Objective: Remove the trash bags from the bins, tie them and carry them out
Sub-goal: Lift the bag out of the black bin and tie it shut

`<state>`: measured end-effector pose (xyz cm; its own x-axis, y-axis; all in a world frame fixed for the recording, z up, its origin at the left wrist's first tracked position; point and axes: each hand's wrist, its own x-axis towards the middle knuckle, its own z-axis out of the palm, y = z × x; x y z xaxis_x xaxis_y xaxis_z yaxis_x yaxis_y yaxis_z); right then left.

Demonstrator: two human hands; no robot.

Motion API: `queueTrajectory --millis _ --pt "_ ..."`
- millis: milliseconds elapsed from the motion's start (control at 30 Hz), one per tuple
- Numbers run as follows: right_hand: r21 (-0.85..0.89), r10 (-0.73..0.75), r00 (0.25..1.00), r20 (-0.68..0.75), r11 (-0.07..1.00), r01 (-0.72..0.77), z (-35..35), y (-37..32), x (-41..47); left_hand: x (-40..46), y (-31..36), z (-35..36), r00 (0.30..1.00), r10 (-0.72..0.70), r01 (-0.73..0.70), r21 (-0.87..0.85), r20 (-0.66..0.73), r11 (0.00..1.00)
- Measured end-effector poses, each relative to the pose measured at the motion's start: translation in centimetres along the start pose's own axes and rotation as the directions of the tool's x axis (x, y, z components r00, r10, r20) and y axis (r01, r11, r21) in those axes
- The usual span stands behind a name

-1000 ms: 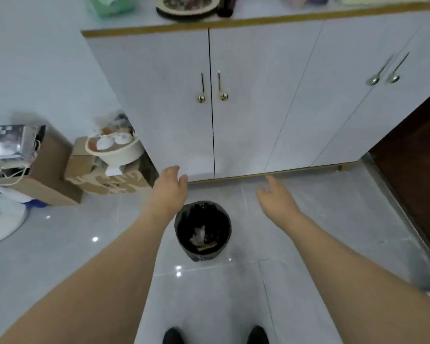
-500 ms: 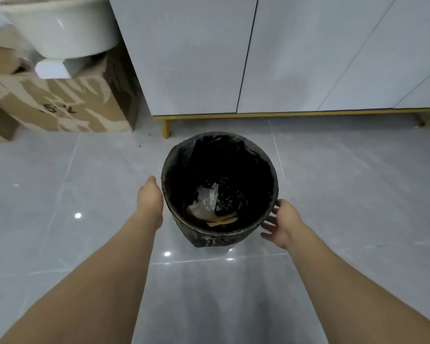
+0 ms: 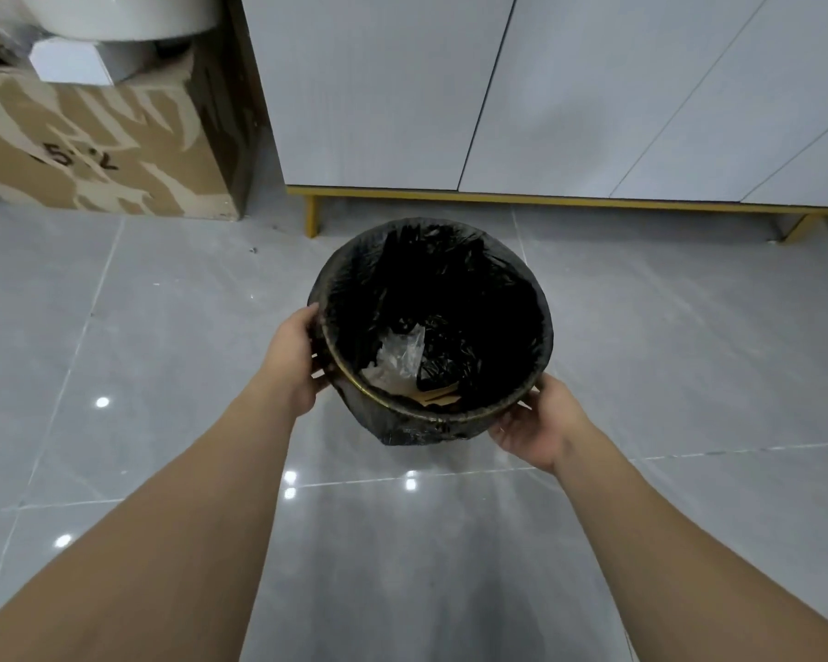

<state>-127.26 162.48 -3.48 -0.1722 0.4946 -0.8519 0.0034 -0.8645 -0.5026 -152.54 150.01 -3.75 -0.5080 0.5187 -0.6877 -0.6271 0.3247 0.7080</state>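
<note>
A small round bin (image 3: pixel 417 430) stands on the grey tiled floor, lined with a black trash bag (image 3: pixel 455 284) folded over its rim. Clear plastic and brown paper scraps (image 3: pixel 402 363) lie at the bottom. My left hand (image 3: pixel 292 360) is pressed against the bin's left side at the rim, fingers curled on the folded bag edge. On the bin's near right side my right hand (image 3: pixel 534 425) holds it below the rim, with its fingers tucked under the bag's overhang.
A white cabinet (image 3: pixel 450 88) with a gold base rail (image 3: pixel 546 200) stands right behind the bin. A cardboard box (image 3: pixel 96 150) with a white bowl-shaped object (image 3: pixel 116 16) on top sits at the back left. Glossy floor tiles (image 3: pixel 163 422) surround the bin.
I have bent closer to the bin. Both hands moved from hovering beside it to gripping its rim on either side.
</note>
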Motion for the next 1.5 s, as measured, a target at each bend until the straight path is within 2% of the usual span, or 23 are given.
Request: queueTrajectory --millis 100,200,333,433,500,567,667,767,867,933,1000,1100,1167,1200,1267,1300,1367,1400,1433,1467,1500 --pt "-0.027 -0.033 0.999 0.038 0.999 0.034 0.3 -0.2 -1.3 -0.8 0.4 -0.4 1.0 -0.009 0.009 0.005 0.027 1.0" --pt "-0.072 -0.096 0.992 0.077 0.992 0.101 0.7 -0.5 -2.8 -1.9 1.3 -1.1 0.993 -0.092 0.088 0.055 0.068 0.995" --pt "-0.079 -0.149 0.987 -0.064 0.986 0.144 1.0 -1.2 -4.6 -3.4 3.5 -1.9 0.979 -0.199 0.191 0.14 0.047 0.972" --pt "-0.072 -0.203 0.962 -0.184 0.979 0.192 1.4 -2.4 -5.9 -4.8 5.7 -1.2 0.975 -0.207 0.185 0.222 0.079 0.957" --pt "-0.104 -0.266 0.933 -0.244 0.963 0.247 1.8 -3.3 -6.3 -6.0 7.2 -0.1 0.983 -0.165 0.133 0.301 0.085 0.944" --pt "-0.131 -0.338 0.902 -0.268 0.94 0.314 2.3 -4.3 -6.6 -6.7 8.5 1.2 0.996 -0.05 0.024 0.35 0.067 0.936" --pt "-0.14 -0.428 0.86 -0.279 0.904 0.405 3.5 -6.1 -7.1 -6.2 10.2 3.3 0.978 0.208 -0.195 0.293 -0.013 0.936" --pt "-0.086 -0.455 0.851 -0.263 0.889 0.449 4.7 -7.7 -7.2 -5.2 10.6 4.8 0.938 0.344 -0.329 0.215 -0.035 0.92" --pt "0.085 -0.466 0.869 -0.165 0.871 0.483 6.1 -8.5 -7.4 -4.5 9.9 5.1 0.939 0.345 -0.345 0.031 0.008 0.938" --pt "0.215 -0.465 0.881 -0.089 0.855 0.473 6.5 -8.9 -7.2 -3.9 9.3 5.0 0.948 0.311 -0.298 -0.155 0.072 0.942" --pt "0.324 -0.492 0.871 -0.015 0.821 0.47 6.5 -9.1 -7.0 -3.4 9.0 4.9 0.955 0.273 -0.235 -0.264 0.118 0.936" --pt "0.398 -0.537 0.843 0.024 0.779 0.485 6.2 -9.1 -6.9 -2.6 8.8 4.8 0.963 0.265 -0.249 -0.219 0.048 0.943" --pt "0.304 -0.564 0.826 -0.019 0.784 0.542 5.8 -9.1 -7.0 -2.3 8.9 4.5 0.938 0.345 -0.345 0.018 0.025 0.938" --pt "0.18 -0.588 0.807 -0.052 0.79 0.587 5.4 -9.2 -6.8 -2.2 8.9 4.4 0.909 0.413 -0.416 0.186 0.057 0.89" --pt "-0.2 -0.687 0.723 -0.077 0.721 0.663 4.7 -9.3 -6.1 -2.0 8.6 4.0 0.859 0.46 -0.503 0.533 0.223 0.681" --pt "-0.362 -0.729 0.683 -0.046 0.65 0.669 4.3 -9.4 -5.7 -2.0 8.6 3.8 0.867 0.388 -0.491 0.674 0.313 0.552" --pt "-0.536 -0.739 0.674 -0.003 0.57 0.622 4.0 -9.3 -5.5 -2.7 9.1 3.8 0.922 0.095 -0.385 0.861 0.376 0.331" --pt "-0.581 -0.738 0.675 -0.003 0.551 0.6 4.0 -9.3 -5.6 -3.1 9.4 4.0 0.94 -0.019 -0.332 0.928 0.34 0.169" --pt "-0.608 -0.742 0.67 -0.012 0.538 0.585 4.0 -9.3 -5.7 -3.5 9.4 4.3 0.955 -0.056 -0.295 0.954 0.292 -0.054" --pt "-0.609 -0.748 0.663 -0.026 0.538 0.583 4.2 -9.4 -5.9 -4.1 9.2 4.7 0.965 -0.008 -0.253 0.928 0.261 -0.272" --pt "-0.574 -0.747 0.663 -0.048 0.564 0.593 4.5 -9.5 -6.2 -4.5 8.9 5.1 0.955 0.096 -0.216 0.881 0.28 -0.422"
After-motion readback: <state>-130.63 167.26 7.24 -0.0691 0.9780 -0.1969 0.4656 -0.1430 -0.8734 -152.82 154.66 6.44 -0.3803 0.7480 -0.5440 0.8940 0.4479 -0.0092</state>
